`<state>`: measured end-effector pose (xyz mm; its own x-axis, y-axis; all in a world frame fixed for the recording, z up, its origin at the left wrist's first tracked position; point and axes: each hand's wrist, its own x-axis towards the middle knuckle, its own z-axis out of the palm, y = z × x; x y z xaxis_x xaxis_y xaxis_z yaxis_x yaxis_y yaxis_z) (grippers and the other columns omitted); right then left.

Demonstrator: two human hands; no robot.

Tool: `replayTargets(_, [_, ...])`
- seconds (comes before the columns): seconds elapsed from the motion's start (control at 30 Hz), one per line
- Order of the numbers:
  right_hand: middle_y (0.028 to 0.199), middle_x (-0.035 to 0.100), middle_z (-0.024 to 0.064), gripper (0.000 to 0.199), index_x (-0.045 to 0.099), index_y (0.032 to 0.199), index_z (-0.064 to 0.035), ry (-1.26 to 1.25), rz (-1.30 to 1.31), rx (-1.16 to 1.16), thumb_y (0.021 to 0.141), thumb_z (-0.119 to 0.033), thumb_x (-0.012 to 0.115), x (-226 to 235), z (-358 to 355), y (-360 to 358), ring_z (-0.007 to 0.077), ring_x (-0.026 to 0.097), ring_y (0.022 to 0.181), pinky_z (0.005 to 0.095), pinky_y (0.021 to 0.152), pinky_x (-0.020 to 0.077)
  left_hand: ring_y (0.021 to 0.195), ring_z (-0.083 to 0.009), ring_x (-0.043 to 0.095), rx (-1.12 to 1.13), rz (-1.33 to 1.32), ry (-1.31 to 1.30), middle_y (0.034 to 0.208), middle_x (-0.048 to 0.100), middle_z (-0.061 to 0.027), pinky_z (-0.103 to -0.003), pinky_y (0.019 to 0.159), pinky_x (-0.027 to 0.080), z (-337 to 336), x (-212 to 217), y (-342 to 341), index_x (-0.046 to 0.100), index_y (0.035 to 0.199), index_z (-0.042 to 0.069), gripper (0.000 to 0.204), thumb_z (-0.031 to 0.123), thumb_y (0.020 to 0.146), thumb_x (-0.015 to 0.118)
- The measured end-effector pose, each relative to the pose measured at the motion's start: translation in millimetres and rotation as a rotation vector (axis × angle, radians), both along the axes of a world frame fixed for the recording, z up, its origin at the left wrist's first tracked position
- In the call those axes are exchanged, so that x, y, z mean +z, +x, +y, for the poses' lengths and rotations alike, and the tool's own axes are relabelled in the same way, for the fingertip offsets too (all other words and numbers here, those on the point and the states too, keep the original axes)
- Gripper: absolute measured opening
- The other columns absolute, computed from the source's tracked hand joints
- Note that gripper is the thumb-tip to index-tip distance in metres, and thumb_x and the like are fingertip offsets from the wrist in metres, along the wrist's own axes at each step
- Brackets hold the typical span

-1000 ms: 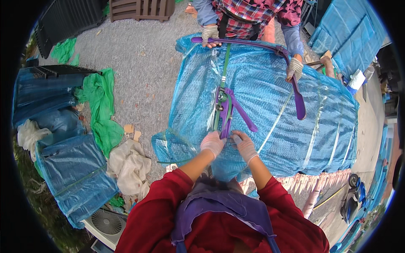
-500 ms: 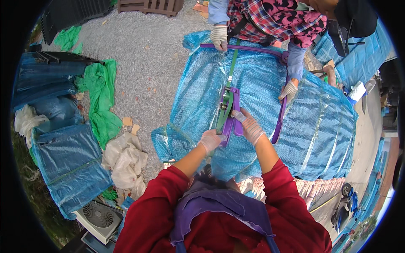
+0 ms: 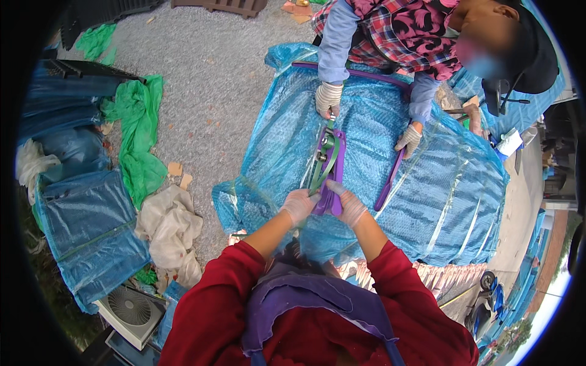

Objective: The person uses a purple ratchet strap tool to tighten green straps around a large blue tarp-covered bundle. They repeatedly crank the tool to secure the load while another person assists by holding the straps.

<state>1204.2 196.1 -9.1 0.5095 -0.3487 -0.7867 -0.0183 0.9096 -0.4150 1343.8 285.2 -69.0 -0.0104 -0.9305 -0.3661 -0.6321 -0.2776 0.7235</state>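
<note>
A purple strapping tool (image 3: 341, 152) with metal rollers lies on a load covered in blue bubble wrap (image 3: 268, 149). Green strap (image 3: 317, 179) runs through it. At the tool's near end, my gloved left hand (image 3: 298, 206) is closed on the strap end. Just right of it, my right hand (image 3: 350, 206) wraps round the tool's purple handle, thumb on top. Opposite me, a co-worker's gloved hand (image 3: 329, 99) grips the strap at the tool's far end. Their other hand (image 3: 408, 140) holds a long purple bar (image 3: 388, 183) against the wrap.
Stacked reddish pieces (image 3: 427, 276) show below the wrap's near edge. On the gravel to the left lie green netting-like sheeting (image 3: 139, 146), crumpled whitish plastic (image 3: 170, 226) and a blue-wrapped stack (image 3: 91, 226). A fan unit (image 3: 129, 311) stands lower left, a motorcycle (image 3: 485, 302) lower right.
The co-worker's hand has moved from the purple bar at the far edge down to the strap by the tool. My right hand has slid nearer to me along the tool.
</note>
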Motion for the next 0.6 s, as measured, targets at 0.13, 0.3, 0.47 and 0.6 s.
replayTargets(0.13, [0.088,0.062,0.006,0.035,0.056,0.108,-0.0054,-0.02,-0.004,-0.04,0.084,-0.029,0.066,-1,3,2,0.0197,0.062,0.077,0.0334,0.071,0.0538,0.085,-0.034,0.062,0.409,0.169,0.048,0.091,0.065,-0.0192,-0.04,0.074,0.048,3,21,1,0.062,0.104,0.005,0.037,0.037,0.089,0.053])
replayTargets(0.3, [0.088,0.062,0.0057,0.032,0.056,0.107,-0.0058,-0.023,-0.03,-0.095,0.084,-0.025,0.065,-17,7,2,0.0188,0.062,0.076,0.0331,0.07,0.0529,0.088,-0.0361,0.061,0.606,0.236,0.118,0.092,0.065,-0.0198,-0.04,0.077,0.047,3,37,-4,0.06,0.107,0.002,0.041,0.038,0.089,0.053])
replayTargets(0.47, [0.088,0.061,0.0056,0.029,0.057,0.107,-0.0068,-0.078,0.08,-0.029,0.082,-0.02,0.063,-12,6,15,0.0187,0.061,0.074,0.0331,0.067,0.0517,0.089,-0.0374,0.061,0.513,0.196,0.136,0.093,0.065,-0.0208,-0.041,0.079,0.046,3,30,-8,0.059,0.109,0.003,0.044,0.041,0.089,0.052])
replayTargets(0.6, [0.091,0.062,0.0062,0.032,0.057,0.109,-0.0077,-0.111,0.151,0.013,0.081,-0.022,0.062,-14,3,17,0.02,0.061,0.077,0.0347,0.07,0.0509,0.088,-0.0381,0.06,0.447,0.149,0.171,0.092,0.065,-0.0215,-0.041,0.079,0.046,-1,27,-12,0.059,0.108,0.003,0.042,0.04,0.089,0.053])
